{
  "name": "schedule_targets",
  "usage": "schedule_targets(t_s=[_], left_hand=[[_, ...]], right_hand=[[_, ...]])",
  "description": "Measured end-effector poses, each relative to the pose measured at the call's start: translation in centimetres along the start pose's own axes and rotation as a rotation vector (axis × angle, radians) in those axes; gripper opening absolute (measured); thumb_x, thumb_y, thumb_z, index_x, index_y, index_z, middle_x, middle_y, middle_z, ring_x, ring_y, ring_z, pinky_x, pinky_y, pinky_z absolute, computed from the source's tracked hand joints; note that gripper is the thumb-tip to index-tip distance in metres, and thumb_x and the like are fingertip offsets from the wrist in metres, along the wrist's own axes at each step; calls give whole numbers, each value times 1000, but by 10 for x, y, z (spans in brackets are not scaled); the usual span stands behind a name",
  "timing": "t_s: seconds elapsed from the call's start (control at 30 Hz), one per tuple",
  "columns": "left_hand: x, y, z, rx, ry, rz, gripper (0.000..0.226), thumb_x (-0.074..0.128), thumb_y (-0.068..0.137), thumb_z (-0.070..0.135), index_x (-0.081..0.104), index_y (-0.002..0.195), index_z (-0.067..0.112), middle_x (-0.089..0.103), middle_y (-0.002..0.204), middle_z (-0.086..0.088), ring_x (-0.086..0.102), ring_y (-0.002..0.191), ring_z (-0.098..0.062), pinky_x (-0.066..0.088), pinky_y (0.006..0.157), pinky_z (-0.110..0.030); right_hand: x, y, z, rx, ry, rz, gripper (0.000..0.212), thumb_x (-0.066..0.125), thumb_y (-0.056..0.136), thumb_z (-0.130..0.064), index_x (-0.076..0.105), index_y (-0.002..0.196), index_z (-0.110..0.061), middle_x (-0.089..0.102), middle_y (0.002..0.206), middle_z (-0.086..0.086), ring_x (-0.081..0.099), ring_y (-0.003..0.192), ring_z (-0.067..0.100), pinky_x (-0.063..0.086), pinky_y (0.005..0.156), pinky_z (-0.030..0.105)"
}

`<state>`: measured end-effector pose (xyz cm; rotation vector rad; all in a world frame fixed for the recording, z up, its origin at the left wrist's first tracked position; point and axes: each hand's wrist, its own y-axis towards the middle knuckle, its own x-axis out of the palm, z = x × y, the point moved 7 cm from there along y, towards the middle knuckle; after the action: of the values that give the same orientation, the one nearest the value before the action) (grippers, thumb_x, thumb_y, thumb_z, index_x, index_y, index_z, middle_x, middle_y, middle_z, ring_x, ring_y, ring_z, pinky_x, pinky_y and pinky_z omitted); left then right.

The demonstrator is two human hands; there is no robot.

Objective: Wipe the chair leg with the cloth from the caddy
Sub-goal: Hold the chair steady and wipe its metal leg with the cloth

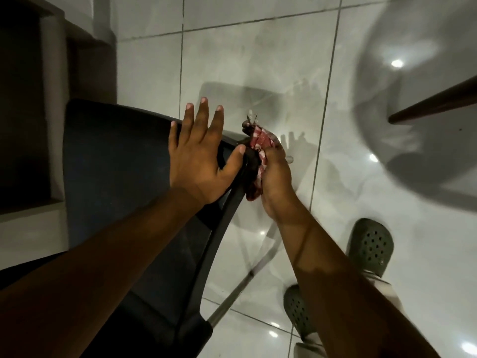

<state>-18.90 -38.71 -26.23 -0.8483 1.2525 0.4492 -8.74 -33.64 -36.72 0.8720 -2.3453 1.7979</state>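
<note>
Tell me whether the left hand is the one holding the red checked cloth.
No: the left hand lies open on the dark chair seat, while the right hand clutches the red checked cloth.

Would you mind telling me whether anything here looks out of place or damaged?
Only the cloth stands out: its far end is frayed, with loose threads sticking out past the right hand. The left hand lies flat on the chair, and the tiled floor shows no spill.
</note>
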Motion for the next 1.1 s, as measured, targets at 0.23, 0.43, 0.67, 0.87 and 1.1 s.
schedule_targets(t_s=[0.23, 0.43, 0.67, 0.87, 1.1], left_hand=[[-1, 1, 0, 13, -15, 47, 83, 29, 87, 63, 10, 156, 21, 4, 167, -8, -2, 154, -24, -2, 124, -49], [0, 3, -2, 31, -4, 66, 84, 29, 87, 64, 18, 155, 15, 14, 165, -10, 7, 154, -27, 6, 123, -55], [2, 3, 1, 42, -14, 54, 83, 33, 86, 60, 24, 152, 10, 20, 163, -13, 12, 153, -29, 9, 122, -58], [4, 1, 2, 35, -24, 92, 77, 36, 86, 52, 31, 149, 7, 28, 160, -11, 20, 152, -28, 14, 120, -62], [-1, 0, 7, 26, -37, 71, 77, 35, 87, 51, 32, 150, 8, 29, 160, -12, 20, 151, -27, 13, 121, -60]], right_hand=[[-13, 31, 22, -73, 71, -22, 46, 36, 108, -39, 61, 133, -10, 68, 122, 19, 65, 110, 34, 51, 86, 40], [-45, 132, 36, 52, -58, -39, 31, 46, 101, -30, 69, 108, -11, 64, 91, 16, 59, 73, 31, 46, 61, 36], [-98, 239, 60, 155, -225, 36, 61, 49, 105, -32, 32, 163, -25, 66, 137, 15, 68, 66, 36, 55, 38, 43], [-92, 214, 55, -10, 144, 93, 65, 52, 101, -21, 32, 159, -42, 62, 146, -7, 74, 108, 36, 45, 27, 32], [-1, 89, 40, -18, 378, 184, 60, 61, 83, -22, 57, 142, -9, 62, 134, 23, 74, 105, 25, 64, 82, 44]])
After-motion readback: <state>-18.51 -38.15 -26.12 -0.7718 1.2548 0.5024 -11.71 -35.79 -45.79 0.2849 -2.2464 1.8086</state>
